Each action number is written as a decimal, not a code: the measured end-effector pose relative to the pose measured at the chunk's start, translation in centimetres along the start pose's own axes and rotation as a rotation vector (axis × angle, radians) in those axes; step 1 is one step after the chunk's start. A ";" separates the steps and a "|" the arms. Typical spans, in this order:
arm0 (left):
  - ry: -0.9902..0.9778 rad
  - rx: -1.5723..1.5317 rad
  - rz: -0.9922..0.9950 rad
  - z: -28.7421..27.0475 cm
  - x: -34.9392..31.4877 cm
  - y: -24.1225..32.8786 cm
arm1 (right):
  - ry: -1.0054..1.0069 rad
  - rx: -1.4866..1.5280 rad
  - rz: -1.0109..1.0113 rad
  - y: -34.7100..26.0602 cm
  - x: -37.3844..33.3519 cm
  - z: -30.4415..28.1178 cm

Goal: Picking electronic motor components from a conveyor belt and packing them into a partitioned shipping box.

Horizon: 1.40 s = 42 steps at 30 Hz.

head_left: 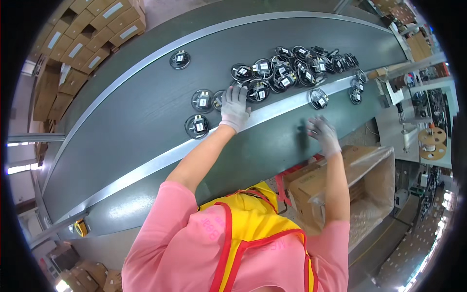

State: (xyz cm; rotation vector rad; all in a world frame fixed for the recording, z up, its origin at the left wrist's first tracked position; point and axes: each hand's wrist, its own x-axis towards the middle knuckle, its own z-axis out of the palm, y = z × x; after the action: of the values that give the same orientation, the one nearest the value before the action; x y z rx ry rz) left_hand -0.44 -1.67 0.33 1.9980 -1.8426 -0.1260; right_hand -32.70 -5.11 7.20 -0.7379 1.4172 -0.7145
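Apparently, the work is standing partway: four coiled black cables point(199, 125) are lying apart on the left, while most of the coils are crowding together in a heap point(283, 73) farther right. One more coil point(318, 99) is straddling the metal rail point(288, 103). The left hand point(235, 111), gloved, is reaching among the nearest coils; whether it is gripping one, cannot tell. The right hand point(323, 134), also gloved, is hovering near the rail, fingers loosely spread, holding nothing visible. Surface: a dark grey-green conveyor belt point(141, 112) is carrying the coils. Room: stacked cardboard boxes point(114, 22) are standing upper left; a plastic-lined carton point(305, 195) is sitting lower right.
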 end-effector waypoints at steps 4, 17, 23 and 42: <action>-0.030 0.096 0.001 1.2 6.1 -1.8 | -0.080 0.229 -0.117 -2.1 11.9 3.6; -0.097 0.400 -0.382 -5.5 3.7 -14.7 | -0.430 -0.744 -0.472 -3.2 16.1 25.1; -0.161 0.449 -0.657 -9.3 0.9 -20.3 | -0.770 -0.939 -0.544 -4.8 12.2 28.6; -0.020 -0.120 -0.479 -8.1 5.6 -16.5 | -0.380 -1.421 -1.290 -2.3 12.6 25.7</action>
State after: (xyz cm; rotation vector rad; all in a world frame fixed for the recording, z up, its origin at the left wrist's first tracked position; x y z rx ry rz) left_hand 18.41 -4.54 2.94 2.3147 -1.2980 -0.3855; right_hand -6.58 -15.97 2.04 -2.8438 0.7600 -0.2936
